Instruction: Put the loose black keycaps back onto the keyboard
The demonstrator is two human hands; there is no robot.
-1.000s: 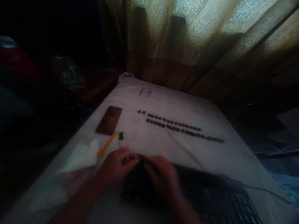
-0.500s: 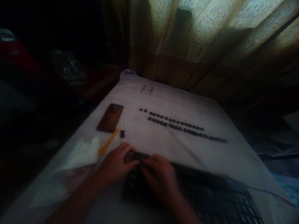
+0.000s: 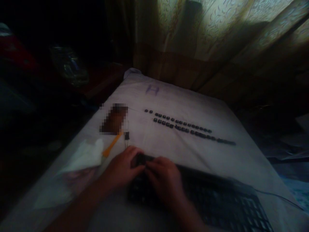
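A black keyboard [image 3: 217, 196] lies at the front of the cloth-covered surface, with its left part under my hands. My left hand [image 3: 125, 166] is closed around its far left corner, thumb stretched in over the keys. Beside that thumb, my right hand [image 3: 164, 177] has its fingertips pressed together low over the upper left keys. Whatever sits between them is too small and dark to make out. Beyond the keyboard, loose black keycaps [image 3: 172, 119] stand in two slanting rows on the cloth. A wire tool with a black grip [image 3: 127, 136] lies just past my left hand.
An orange flat tool [image 3: 111, 145] and a pixelated phone [image 3: 113, 119] lie to the left. Nearer me is a crumpled whitish bag [image 3: 84, 158]. The keyboard's cable [image 3: 277, 196] runs off right. A patterned curtain [image 3: 169, 38] hangs behind the cloth-covered surface [image 3: 188, 96].
The view has tipped slightly, so the rows of keycaps and the left-hand items sit a little higher. Both hands stay at the keyboard's upper left, with only small finger shifts.
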